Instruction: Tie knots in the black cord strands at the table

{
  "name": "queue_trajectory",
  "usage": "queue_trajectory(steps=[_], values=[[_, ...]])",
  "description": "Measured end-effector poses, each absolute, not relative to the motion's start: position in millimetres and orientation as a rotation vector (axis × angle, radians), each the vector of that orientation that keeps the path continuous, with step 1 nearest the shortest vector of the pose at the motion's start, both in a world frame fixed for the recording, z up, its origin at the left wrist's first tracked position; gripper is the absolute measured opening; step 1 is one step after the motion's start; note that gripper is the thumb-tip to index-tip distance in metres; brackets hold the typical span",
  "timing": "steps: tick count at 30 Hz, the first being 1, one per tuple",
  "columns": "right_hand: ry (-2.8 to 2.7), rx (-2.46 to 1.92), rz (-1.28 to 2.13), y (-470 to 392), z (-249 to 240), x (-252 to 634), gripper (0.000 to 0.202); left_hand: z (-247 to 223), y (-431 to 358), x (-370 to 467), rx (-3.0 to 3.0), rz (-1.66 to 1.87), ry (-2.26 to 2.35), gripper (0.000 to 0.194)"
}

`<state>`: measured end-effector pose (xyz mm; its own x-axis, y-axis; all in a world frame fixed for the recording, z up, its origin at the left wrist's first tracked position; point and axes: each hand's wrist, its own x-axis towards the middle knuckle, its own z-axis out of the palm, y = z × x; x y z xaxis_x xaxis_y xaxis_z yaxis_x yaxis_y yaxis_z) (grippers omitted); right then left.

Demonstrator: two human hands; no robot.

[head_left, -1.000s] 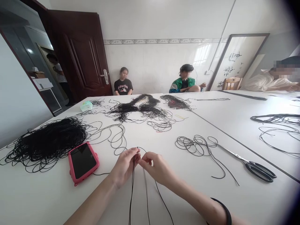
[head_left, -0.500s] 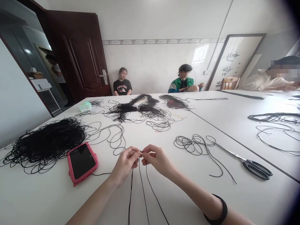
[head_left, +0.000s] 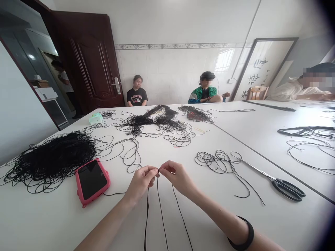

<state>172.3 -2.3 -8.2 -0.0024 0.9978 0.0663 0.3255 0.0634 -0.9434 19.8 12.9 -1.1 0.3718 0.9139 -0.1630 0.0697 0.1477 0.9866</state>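
Thin black cords (head_left: 161, 212) hang from between my hands toward the table's near edge. My left hand (head_left: 142, 180) pinches them at a small dark spot that looks like a knot, thumb against forefinger. Fingertips of my right hand (head_left: 176, 174) close on cord at that same spot, touching or nearly touching the left thumb. One strand runs down from beneath the right hand, another falls straight from the pinch, and a pair drops below the left hand. What lies behind the fingers is hidden.
A phone in a red case (head_left: 93, 182) lies left, beside a big heap of black cord (head_left: 56, 157). Scissors (head_left: 281, 188) and a loose cord coil (head_left: 217, 162) lie right. More cord bundles (head_left: 159, 118) and a mint-green container (head_left: 95, 119) stand farther back. People sit beyond the table.
My right fingers have drawn closer together at the pinch point, and the right-hand strand has swung outward to the right. My left hand keeps its grip.
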Motion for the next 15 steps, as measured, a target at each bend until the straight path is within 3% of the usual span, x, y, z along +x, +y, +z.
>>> queue_trajectory(steps=[8,15], values=[[-1.483,-1.447,0.947,-3.9,-10.6,170.9,0.017,-4.7,13.8,19.2,1.319,0.806,1.057,0.037],[-1.535,-1.477,0.838,-3.4,-10.9,171.0,0.015,-4.1,13.7,20.1,1.268,0.788,1.063,0.03]])
